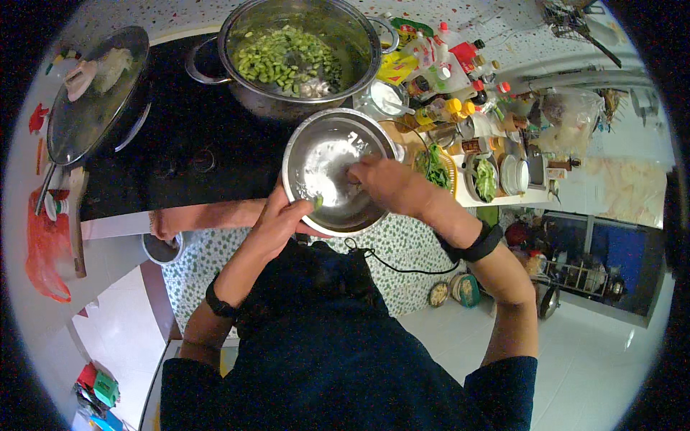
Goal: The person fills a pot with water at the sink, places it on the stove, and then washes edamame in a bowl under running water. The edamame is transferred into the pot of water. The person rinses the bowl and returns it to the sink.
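My left hand (283,218) grips the lower left rim of a stainless steel bowl (339,207), its thumb over the edge. The bowl is tilted towards me and looks nearly bare inside, with a small green piece (318,202) by my left thumb. My right hand (377,180) reaches over the right side into the bowl; its fingers are blurred, so I cannot tell whether they hold anything. Just beyond the bowl stands a large two-handled steel pot (275,91) holding green beans or similar chopped green pieces (285,56) and a small pale heap (314,88).
The black cooktop (188,118) lies under the pot. A glass-lidded pan (97,108) is at the left. To the right are a jar of white powder with a spoon (388,97), sauce bottles (439,110), a yellow basket of leafy greens (450,169) and stacked white bowls (515,175).
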### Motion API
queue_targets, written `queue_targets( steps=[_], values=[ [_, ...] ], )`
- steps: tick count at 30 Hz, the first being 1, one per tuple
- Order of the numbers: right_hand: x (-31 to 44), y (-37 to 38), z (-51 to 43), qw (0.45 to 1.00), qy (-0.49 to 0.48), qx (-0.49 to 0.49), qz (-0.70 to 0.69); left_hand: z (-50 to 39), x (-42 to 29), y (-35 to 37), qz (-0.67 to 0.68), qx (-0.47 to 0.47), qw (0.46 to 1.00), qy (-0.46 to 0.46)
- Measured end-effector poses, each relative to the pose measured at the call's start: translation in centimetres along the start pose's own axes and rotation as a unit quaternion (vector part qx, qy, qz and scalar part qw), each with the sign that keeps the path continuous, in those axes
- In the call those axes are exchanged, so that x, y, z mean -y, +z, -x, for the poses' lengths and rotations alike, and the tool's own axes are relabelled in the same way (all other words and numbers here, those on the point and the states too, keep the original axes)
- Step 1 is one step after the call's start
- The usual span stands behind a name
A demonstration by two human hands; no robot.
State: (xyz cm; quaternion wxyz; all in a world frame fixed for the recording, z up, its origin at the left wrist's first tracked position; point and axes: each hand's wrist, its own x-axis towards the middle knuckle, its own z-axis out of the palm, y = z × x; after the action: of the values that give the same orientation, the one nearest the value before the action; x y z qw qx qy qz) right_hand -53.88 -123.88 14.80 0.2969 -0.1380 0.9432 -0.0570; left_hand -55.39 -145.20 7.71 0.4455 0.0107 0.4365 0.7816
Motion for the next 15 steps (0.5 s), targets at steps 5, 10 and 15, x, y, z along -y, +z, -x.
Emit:
queue_targets(
  steps=[5, 10, 15],
  values=[
    [1.9, 3.6, -0.7, 0.961, -0.088, -0.187, -0.186, -0.2, 0.4, -0.3, 0.005, -0.005, 1.000, 0.009],
    [4.5, 4.4, -2.8, 0.925, -0.076, -0.251, -0.276, -0.3, 1.4, -0.5, 0.025, 0.012, 0.999, 0.039],
    [4.7, 4.0, -3.3, 0.941, -0.082, -0.197, -0.261, -0.2, 1.8, -0.9, 0.030, 0.003, 1.000, 0.005]
  ],
)
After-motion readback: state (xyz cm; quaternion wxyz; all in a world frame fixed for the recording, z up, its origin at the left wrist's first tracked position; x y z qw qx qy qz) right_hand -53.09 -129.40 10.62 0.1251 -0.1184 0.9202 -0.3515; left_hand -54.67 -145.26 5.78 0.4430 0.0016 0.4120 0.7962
